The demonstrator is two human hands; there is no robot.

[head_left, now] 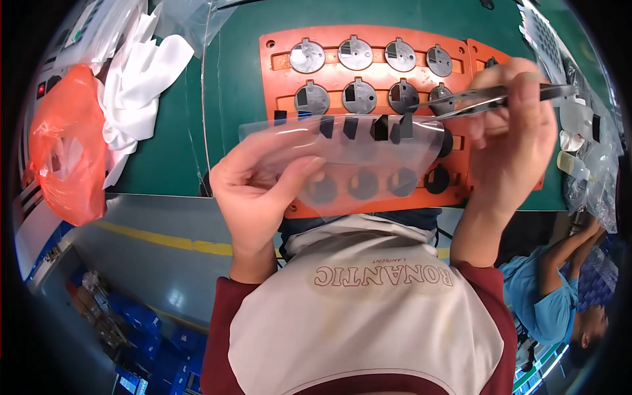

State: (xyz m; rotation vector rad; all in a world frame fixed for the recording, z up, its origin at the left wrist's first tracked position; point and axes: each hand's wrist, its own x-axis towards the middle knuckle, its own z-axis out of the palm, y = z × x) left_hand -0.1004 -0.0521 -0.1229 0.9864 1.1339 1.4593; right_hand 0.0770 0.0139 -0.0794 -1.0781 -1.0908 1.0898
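Note:
My left hand (263,184) grips a clear, bent plastic sheet (289,141), thumb on the near side. Small black stickers (380,128) stand in a row along its upper fold. In my right hand (517,125) is a pair of metal tweezers (490,97), their tips pointing left, close to the sheet's right end. Beneath lies an orange tray (280,72) with rows of round silver-grey discs (356,52). Several discs carry a black patch. The lower discs show only through the sheet; whether the tweezers' tips touch a sticker I cannot tell.
At the left of the green table (164,158) are an orange plastic bag (69,145) and white cloth (141,85). Small bottles (574,164) and clear plastic bags (602,184) lie at the right. A co-worker in a blue shirt (543,296) sits beyond them.

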